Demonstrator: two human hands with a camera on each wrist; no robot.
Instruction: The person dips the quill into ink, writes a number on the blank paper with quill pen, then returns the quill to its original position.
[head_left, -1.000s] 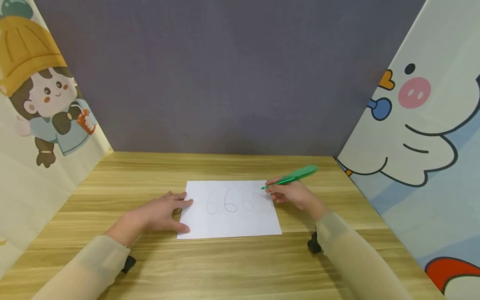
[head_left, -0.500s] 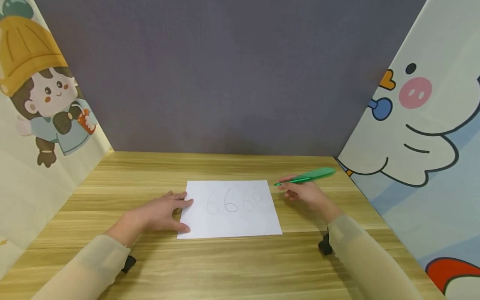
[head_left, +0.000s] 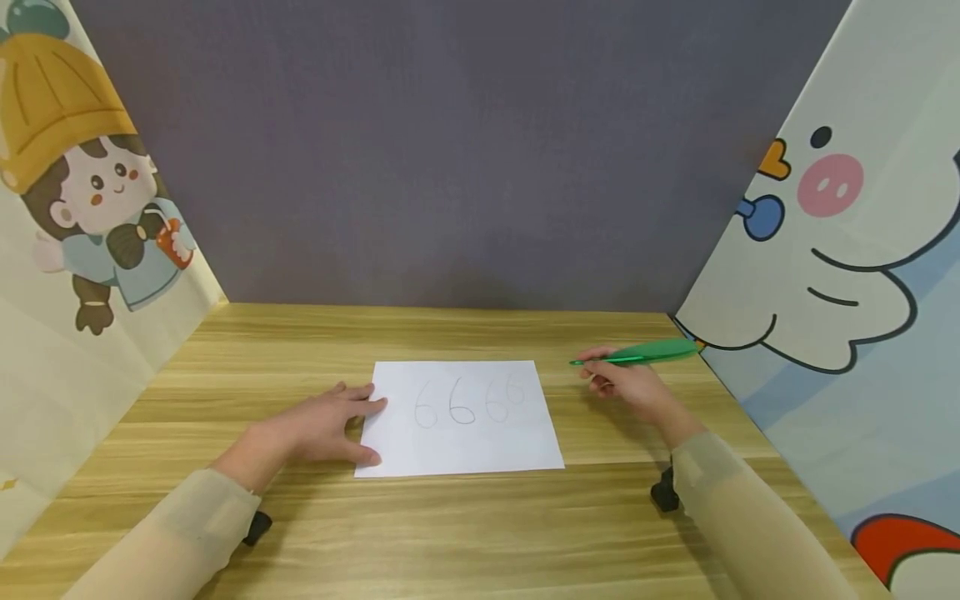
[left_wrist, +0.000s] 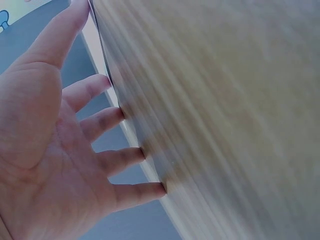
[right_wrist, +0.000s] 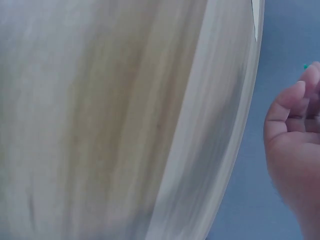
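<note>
A white sheet of paper (head_left: 457, 450) lies on the wooden table, with several handwritten sixes in a row; the second is darkest and the one at the far right is smaller. My left hand (head_left: 318, 429) rests with spread fingers on the sheet's left edge, thumb and fingertips down. In the left wrist view the left hand (left_wrist: 65, 130) shows its palm, fingertips against the surface. To the right of the sheet, my right hand (head_left: 630, 385) pinches a green feather-shaped pen (head_left: 652, 352), its tip pointing left, off the paper. The right wrist view shows the right hand (right_wrist: 295, 130) with curled fingers.
The wooden table (head_left: 450, 542) extends around the sheet. A grey panel (head_left: 450, 167) rises behind it. Walls with cartoon prints stand on both sides, a capped figure (head_left: 112, 192) at left and a white pig-nosed figure (head_left: 817, 250) at right.
The right hand has moved rightward off the paper with the pen, uncovering the small six at the right end. The left hand has stayed in place.
</note>
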